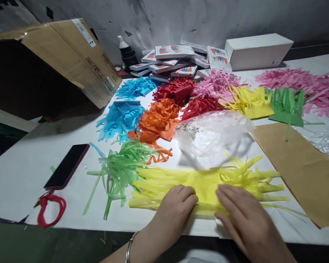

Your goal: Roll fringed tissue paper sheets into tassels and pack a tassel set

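Observation:
A sheet of yellow fringed tissue paper (pixel 205 183) lies spread at the table's near edge, its cut strips pointing left and right from a plain middle band. My left hand (pixel 176 208) has its fingers curled at the near edge of that band, closed on the paper. Stretched fingers of my right hand (pixel 244 210) rest on the band's right part, with the thumb apart near the front edge. Light green fringed tissue (pixel 126 168) touches the yellow strips at the left. Beyond the sheet lies a crumpled clear plastic bag (pixel 216 133).
Blue (pixel 122 118), orange (pixel 157 120), red (pixel 178 91) and pink tassels (pixel 304 87) lie farther back. A phone (pixel 67 166) with a red strap is at left, below an open cardboard box (pixel 79 62). Brown cardboard (pixel 298 171) lies right; flat printed boxes (pixel 172 52) pile by the wall.

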Tool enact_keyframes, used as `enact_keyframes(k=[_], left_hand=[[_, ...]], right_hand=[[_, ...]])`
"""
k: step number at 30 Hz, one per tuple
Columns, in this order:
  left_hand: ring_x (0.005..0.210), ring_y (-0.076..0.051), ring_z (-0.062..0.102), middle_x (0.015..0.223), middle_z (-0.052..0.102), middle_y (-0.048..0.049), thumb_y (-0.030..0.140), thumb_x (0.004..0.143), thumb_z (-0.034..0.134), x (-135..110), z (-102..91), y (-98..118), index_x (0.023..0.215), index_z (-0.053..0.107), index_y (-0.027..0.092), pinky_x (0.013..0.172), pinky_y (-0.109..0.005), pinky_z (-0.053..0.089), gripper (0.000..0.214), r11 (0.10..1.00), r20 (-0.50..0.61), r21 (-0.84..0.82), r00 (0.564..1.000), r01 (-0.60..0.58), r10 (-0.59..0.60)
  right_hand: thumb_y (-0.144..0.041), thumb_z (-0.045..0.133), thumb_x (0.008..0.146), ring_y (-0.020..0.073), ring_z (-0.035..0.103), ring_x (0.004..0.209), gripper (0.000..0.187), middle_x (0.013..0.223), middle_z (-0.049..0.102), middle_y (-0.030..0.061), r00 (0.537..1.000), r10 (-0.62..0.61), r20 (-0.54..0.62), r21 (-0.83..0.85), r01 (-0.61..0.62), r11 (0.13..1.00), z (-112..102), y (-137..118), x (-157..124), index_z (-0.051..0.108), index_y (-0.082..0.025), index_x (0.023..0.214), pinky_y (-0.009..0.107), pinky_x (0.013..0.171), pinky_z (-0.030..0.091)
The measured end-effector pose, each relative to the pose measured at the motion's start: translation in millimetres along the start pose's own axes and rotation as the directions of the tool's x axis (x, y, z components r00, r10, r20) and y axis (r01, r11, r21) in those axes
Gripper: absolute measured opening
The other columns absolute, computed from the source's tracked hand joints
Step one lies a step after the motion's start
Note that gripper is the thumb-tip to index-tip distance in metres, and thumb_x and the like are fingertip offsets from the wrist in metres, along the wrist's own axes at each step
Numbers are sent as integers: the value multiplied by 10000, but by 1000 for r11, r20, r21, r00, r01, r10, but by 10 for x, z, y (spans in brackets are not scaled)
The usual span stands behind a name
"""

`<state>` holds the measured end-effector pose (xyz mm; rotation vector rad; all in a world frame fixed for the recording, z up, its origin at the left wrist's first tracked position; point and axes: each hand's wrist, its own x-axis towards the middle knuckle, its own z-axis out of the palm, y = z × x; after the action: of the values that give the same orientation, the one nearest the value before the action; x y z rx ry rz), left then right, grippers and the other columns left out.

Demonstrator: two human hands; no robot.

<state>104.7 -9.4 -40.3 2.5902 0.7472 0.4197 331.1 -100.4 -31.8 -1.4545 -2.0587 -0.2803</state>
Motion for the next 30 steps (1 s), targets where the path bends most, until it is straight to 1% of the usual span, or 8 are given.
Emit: enact_keyframes(k=[2, 6, 11, 19, 22, 24, 27, 30], left_hand=[[840, -225, 619, 992, 707, -64, 51, 952, 476, -8, -3, -19, 1001, 636, 184, 738, -347, 513, 213, 999, -5, -27, 1000, 19, -19], [802, -195, 652, 913, 718, -52, 64, 949, 465, 47, -56, -69, 982, 635, 184, 702, -286, 510, 210, 987, 37, -104, 992, 126, -123], [759, -196, 674, 853, 721, -47, 198, 1003, 491, 314, -150, -127, 873, 633, 190, 651, -270, 460, 193, 930, 199, 87, 909, 357, -367], [729, -239, 694, 793, 740, -72, 299, 995, 516, 563, -172, -225, 822, 637, 190, 595, -293, 386, 238, 889, 222, 201, 865, 411, -450], [722, -238, 700, 783, 744, -72, 291, 987, 516, 608, -180, -227, 816, 646, 189, 579, -292, 376, 238, 881, 239, 216, 852, 421, -466], [709, -237, 701, 770, 743, -68, 290, 978, 526, 634, -180, -228, 799, 649, 191, 567, -293, 375, 239, 875, 244, 221, 844, 430, -477], [695, -237, 695, 749, 738, -53, 295, 968, 544, 637, -186, -229, 792, 651, 198, 569, -299, 399, 227, 871, 233, 220, 843, 440, -485], [784, -251, 691, 842, 744, -64, 246, 981, 511, 563, -219, -208, 962, 659, 192, 644, -325, 464, 159, 859, 180, 227, 847, 458, -499]], right_hand=[[-130, 482, 1001, 232, 660, 1052, 263, 1099, 725, 125, 996, -59, 64, 107, 52, 993, 131, -56, 62, 617, -87, 1222, 386, 969, 482], [-123, 408, 1004, 180, 647, 780, 237, 853, 690, 44, 984, 65, 165, 183, -96, 978, 248, 58, 92, 634, -177, 1052, 315, 724, 499], [-215, 469, 1002, 134, 595, 551, 296, 631, 596, -36, 891, 257, 375, 10, -281, 960, 255, 177, 274, 514, -235, 710, 253, 518, 413], [-251, 520, 978, 199, 548, 496, 264, 580, 557, -13, 884, 346, 314, -186, -300, 936, 423, 232, 336, 493, -236, 716, 321, 496, 311], [-144, 446, 976, 274, 636, 840, 177, 902, 683, 101, 959, 200, 203, -134, -175, 975, 347, 207, 326, 619, -168, 945, 417, 766, 454], [-60, 428, 951, 293, 602, 1020, 251, 1048, 684, 135, 992, 8, 127, -10, -7, 1000, 320, 163, 313, 635, -127, 1075, 479, 937, 421], [-24, 460, 924, 240, 582, 915, 244, 930, 678, 98, 978, -160, 134, 127, 143, 982, 359, 89, 275, 671, -116, 1003, 433, 930, 421], [-3, 451, 899, 234, 544, 829, 266, 864, 652, 101, 963, -205, 175, 91, 191, 977, 423, 50, 248, 696, -97, 939, 416, 869, 430]])
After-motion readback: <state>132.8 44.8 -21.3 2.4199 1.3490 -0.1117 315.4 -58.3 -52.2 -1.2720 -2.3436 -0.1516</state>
